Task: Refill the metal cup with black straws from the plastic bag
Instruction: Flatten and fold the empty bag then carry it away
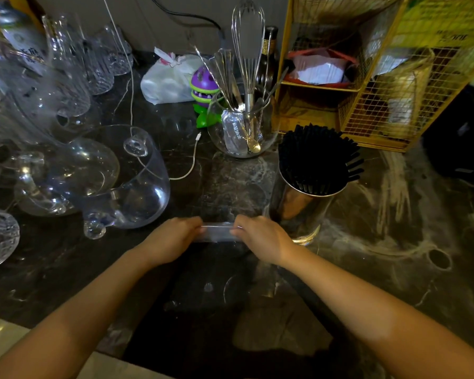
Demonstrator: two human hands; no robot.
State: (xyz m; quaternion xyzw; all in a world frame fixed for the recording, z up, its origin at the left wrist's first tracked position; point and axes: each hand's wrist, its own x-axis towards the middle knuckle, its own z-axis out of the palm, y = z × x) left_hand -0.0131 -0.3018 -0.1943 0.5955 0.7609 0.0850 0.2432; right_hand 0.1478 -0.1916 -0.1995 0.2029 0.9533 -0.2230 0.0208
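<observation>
Gloss nearly everywhere on the dark, polished marble counter (394,228).
Shiny metal cup (293,201) mirrors light, matt black plastic straws (316,157) inside; clear, glossy plastic bag (219,232) crinkles; big smooth glass bowl (132,181) gleams.

Dark marble counter (394,242) carries metal cup (298,198) (full), glassware (93,170).

Both hands (173,239) (260,237) forward, fingers pinched.

A round glass bowl (241,129) of metal utensils stood on the dark counter (394,228). Left of this bowl were a purple toy (203,83) and a white bag (167,80); right of it, a yellow wire rack (381,77).
</observation>
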